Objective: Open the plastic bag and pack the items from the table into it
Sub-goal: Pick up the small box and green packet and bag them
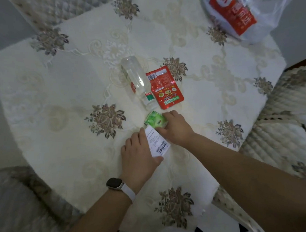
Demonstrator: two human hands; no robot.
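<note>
The see-through plastic bag with the big red label (260,23) lies at the far right corner of the table with the cream flowery cloth (61,84). It is well away from both hands. I cannot tell if its mouth is open yet.

Four things are not in the bag yet. A clear plastic bottle with a red and green label (135,80) lies on its side near the middle of the table. A flat red shiny food packet (165,87) lies just beside it, on its right.

Nearer the front edge, the right hand (177,127) has its fingers curled over a small green packet (155,120) and is gripping it. The left hand (139,151), with a dark watch on a white strap (114,184) at the wrist, holds a white paper slip with black bar codes (158,141), with the thumb at its near end. The slip and the green packet touch.

So I think the packing has hardly begun. The two small things are being picked up. They need to go across to the bag, and then the bottle and the red packet must follow.
</note>
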